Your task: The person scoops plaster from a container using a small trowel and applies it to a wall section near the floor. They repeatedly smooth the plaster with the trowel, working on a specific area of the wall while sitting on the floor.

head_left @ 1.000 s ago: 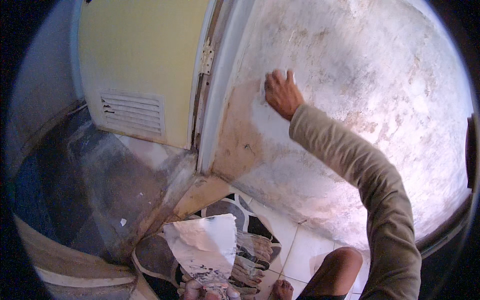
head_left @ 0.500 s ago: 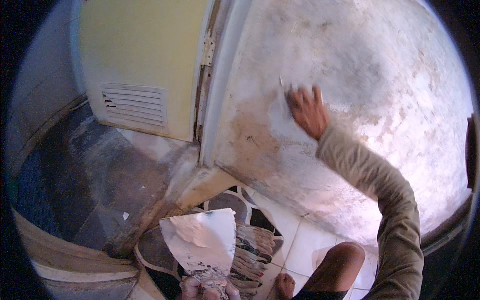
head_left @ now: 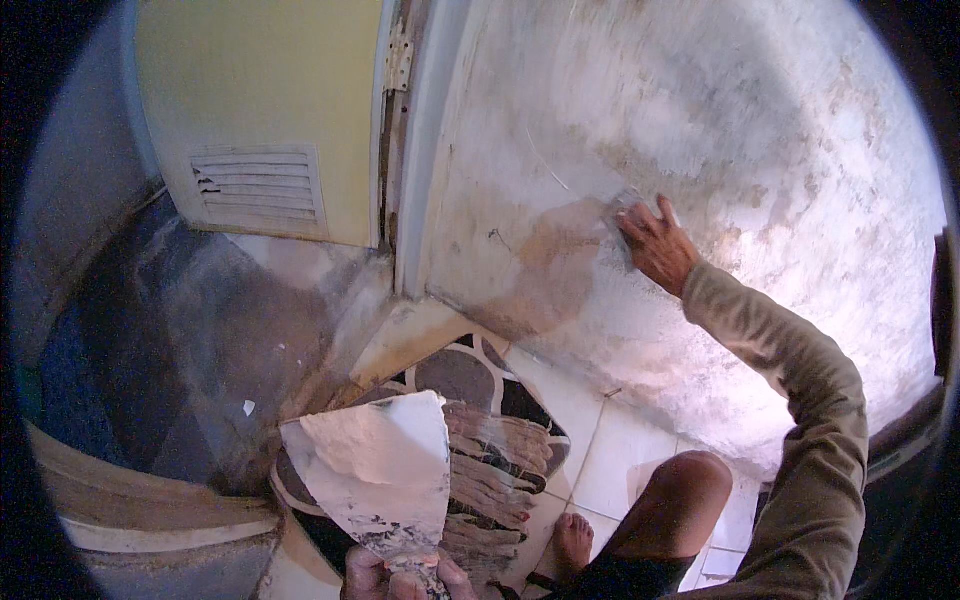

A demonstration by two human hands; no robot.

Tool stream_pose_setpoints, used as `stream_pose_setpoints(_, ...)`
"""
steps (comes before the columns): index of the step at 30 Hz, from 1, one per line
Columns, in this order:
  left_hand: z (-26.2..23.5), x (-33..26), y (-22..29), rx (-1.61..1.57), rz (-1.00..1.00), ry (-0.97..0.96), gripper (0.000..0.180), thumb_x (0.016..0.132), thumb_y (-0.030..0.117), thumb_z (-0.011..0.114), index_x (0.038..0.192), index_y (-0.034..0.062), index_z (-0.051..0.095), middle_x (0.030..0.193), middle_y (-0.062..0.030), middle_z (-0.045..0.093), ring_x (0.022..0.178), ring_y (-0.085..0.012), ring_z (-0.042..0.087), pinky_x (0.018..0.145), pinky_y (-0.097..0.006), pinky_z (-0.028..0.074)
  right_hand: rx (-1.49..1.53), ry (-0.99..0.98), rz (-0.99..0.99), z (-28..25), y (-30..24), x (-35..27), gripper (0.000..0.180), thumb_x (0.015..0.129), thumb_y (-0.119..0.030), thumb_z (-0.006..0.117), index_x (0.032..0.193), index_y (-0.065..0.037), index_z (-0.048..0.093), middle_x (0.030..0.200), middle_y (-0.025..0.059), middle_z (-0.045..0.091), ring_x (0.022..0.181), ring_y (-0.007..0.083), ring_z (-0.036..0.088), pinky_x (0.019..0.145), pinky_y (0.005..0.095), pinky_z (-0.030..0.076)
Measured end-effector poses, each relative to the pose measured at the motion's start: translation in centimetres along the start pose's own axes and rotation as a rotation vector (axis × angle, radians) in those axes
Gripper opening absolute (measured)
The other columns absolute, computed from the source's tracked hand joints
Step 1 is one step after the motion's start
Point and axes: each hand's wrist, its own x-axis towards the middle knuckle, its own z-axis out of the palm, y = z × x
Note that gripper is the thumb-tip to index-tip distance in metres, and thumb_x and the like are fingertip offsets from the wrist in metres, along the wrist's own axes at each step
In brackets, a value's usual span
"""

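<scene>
My left hand [head_left: 405, 582] is closed around the handle of a wide putty knife [head_left: 395, 515] at the lower edge. A thick layer of white putty [head_left: 375, 440] covers most of its broad blade, with dark specks near the handle. On the patchy white wall [head_left: 640, 110], my right hand [head_left: 660, 245] presses a thin flat spreader [head_left: 624, 208]. The fingers lie over the spreader, so only part of it shows. Around it the wall has smeared white, grey and brown areas, and a thin raised line of putty [head_left: 548, 160] runs up to the left.
A yellow door [head_left: 260, 70] with a louvred vent [head_left: 255, 190] stands at the left beside a pale frame [head_left: 425, 150]. Below lie a patterned mat [head_left: 450, 375] with a crumpled striped cloth [head_left: 490, 460], white floor tiles [head_left: 615, 460], and my bare knee [head_left: 690, 495] and foot [head_left: 574, 540].
My right hand has slid down and to the right along the wall with the spreader. The view has shifted slightly. My left hand still holds the loaded putty knife.
</scene>
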Motion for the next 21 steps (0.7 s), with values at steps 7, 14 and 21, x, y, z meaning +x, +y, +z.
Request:
stream_pose_setpoints(7,-1.2,0.2,-0.5,0.191,-0.038,0.086,0.023,0.094,0.013,0.044,0.115,0.0037,0.04,0.09,-0.0195,0.052,0.059,-0.0184,0.053,0.049,-0.026,0.048,-0.056,0.366,0.195,-5.0,4.1,7.1,0.033,0.083,-0.022,0.049,0.114,-0.01,0.057,0.121,0.0065,0.049,0.114,0.0264,0.042,0.099,0.0546,0.028)
stream_pose_setpoints(14,-0.1,0.1,-0.8,-0.004,0.04,-0.087,0.02,0.094,0.012,0.045,0.11,0.0019,0.044,0.088,-0.0185,0.052,0.054,-0.0182,0.051,0.044,-0.024,0.046,-0.165,0.399,0.101,-0.5,0.2,14.9,0.035,0.078,-0.023,0.055,0.111,-0.01,0.06,0.113,0.0069,0.052,0.108,0.0256,0.043,0.099,0.0511,0.028)
stream_pose_setpoints(21,-0.2,0.4,-0.1,0.209,-0.019,0.13,0.022,0.093,0.013,0.045,0.11,-0.0001,0.042,0.086,-0.0183,0.051,0.054,-0.0168,0.05,0.044,-0.024,0.046,0.099,-0.079,-0.155,-2.0,-7.9,8.2,0.034,0.079,-0.028,0.053,0.104,-0.008,0.064,0.116,0.0062,0.055,0.113,0.0266,0.042,0.101,0.0533,0.027)
